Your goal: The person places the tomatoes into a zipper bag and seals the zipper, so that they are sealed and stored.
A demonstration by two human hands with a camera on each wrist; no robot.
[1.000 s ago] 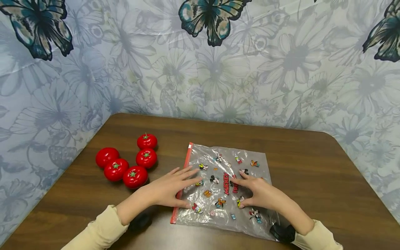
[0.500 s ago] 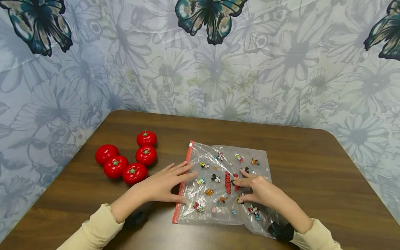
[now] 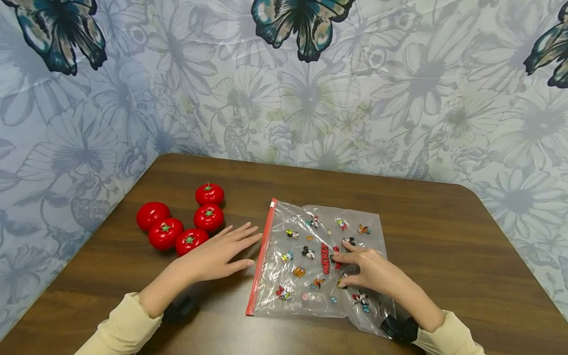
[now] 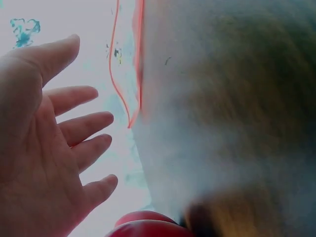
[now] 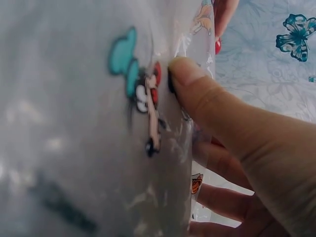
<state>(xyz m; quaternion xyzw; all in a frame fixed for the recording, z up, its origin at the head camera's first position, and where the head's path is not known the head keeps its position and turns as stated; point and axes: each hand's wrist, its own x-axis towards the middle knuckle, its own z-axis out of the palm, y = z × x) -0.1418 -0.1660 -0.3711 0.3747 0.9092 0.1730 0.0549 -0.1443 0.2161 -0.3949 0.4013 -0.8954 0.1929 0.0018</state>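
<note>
A clear zip bag (image 3: 284, 305) printed with small cartoon figures and red lettering lies on the table, its red-edged mouth toward the left. In the left wrist view the bag's red edges (image 4: 140, 59) stand a little apart. My left hand (image 3: 217, 259) hovers with spread fingers between the bag and the tomatoes, holding nothing. My right hand (image 3: 372, 271) rests on the right half of the bag, thumb and fingers spread over the plastic. Wrinkles show around its thumb (image 5: 212, 103) in the right wrist view. Several shiny red tomatoes (image 3: 165, 234) sit left of the bag.
The brown wooden table (image 3: 443, 236) runs back to a floral wall cloth (image 3: 310, 113) with dark butterflies. A black wrist device (image 3: 400, 329) sits under the right wrist, over the bag's near corner. One tomato (image 3: 188, 241) is partly hidden behind the left hand.
My left hand has drawn back leftward off the bag's red edge, toward the tomatoes. The bag's two layers have shifted slightly apart. My right hand has stayed on the bag.
</note>
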